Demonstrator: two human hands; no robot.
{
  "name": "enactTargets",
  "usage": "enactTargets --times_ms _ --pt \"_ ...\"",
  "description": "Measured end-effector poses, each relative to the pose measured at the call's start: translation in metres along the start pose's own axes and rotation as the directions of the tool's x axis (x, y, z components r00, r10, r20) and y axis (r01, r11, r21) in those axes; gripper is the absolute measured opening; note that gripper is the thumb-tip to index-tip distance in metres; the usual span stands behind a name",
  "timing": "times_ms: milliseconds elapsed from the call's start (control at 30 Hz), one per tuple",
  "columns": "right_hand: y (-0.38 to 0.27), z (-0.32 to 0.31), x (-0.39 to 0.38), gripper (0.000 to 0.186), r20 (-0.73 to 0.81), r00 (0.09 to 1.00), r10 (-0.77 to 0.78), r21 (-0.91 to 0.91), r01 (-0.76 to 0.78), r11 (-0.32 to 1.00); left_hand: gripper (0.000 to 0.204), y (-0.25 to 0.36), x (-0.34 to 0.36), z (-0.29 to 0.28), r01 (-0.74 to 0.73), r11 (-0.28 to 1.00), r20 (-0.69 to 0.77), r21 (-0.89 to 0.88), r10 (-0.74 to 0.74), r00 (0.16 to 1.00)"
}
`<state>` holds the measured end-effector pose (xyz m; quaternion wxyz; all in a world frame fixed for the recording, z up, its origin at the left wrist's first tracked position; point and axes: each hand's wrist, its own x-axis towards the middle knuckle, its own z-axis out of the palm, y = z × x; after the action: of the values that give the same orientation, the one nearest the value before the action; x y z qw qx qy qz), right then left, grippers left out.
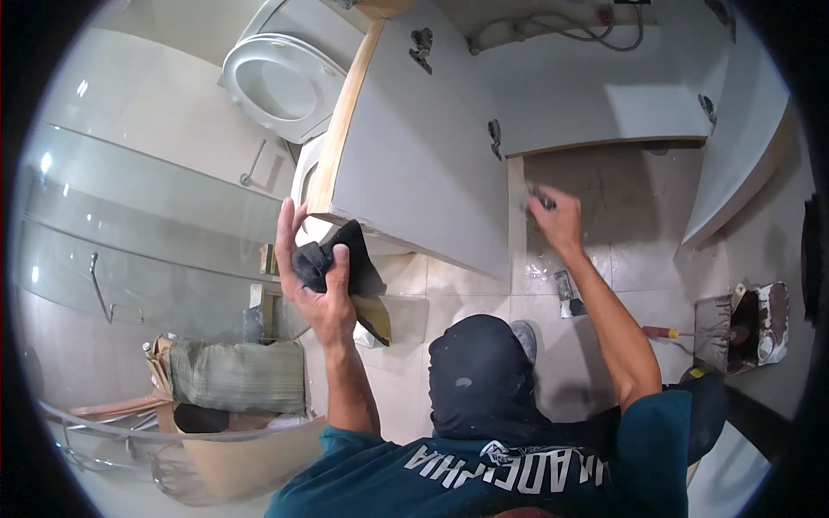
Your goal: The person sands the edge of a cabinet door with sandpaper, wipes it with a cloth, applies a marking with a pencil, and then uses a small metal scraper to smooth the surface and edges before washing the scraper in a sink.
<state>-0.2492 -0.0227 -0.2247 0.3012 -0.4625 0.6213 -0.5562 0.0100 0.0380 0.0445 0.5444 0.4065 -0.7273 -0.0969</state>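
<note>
Overhead, one dark cloth (332, 263) in left hand (318, 289), one small tool (544, 199) in right hand (560, 223).

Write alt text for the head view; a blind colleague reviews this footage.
Seen from above in a bathroom, the left hand grips a dark cloth at the corner of an open grey cabinet door, while the right hand presses a small tool inside the cabinet. A toilet stands behind.

head cam, fisheye, looking down, close in
</note>
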Motion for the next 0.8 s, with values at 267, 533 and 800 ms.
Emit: enactTargets --times_ms 267,533,800 --pt "-0.215 0.001 -0.027 0.052 -0.129 0.505 -0.853 0.111 0.863 0.493 0.028 -0.024 0.020 0.012 -0.051 0.957 0.003 -0.284 0.054 0.999" --pt "-0.230 0.022 0.010 0.046 -0.125 0.586 -0.801 -0.040 0.803 0.594 0.020 -0.030 0.026 0.027 0.020 0.886 -0.005 -0.463 -0.025 1.000" --pt "-0.233 0.026 0.009 0.048 -0.151 0.602 -0.784 -0.069 0.785 0.616 0.022 -0.037 0.026 0.027 0.005 0.890 -0.017 -0.457 -0.015 1.000"
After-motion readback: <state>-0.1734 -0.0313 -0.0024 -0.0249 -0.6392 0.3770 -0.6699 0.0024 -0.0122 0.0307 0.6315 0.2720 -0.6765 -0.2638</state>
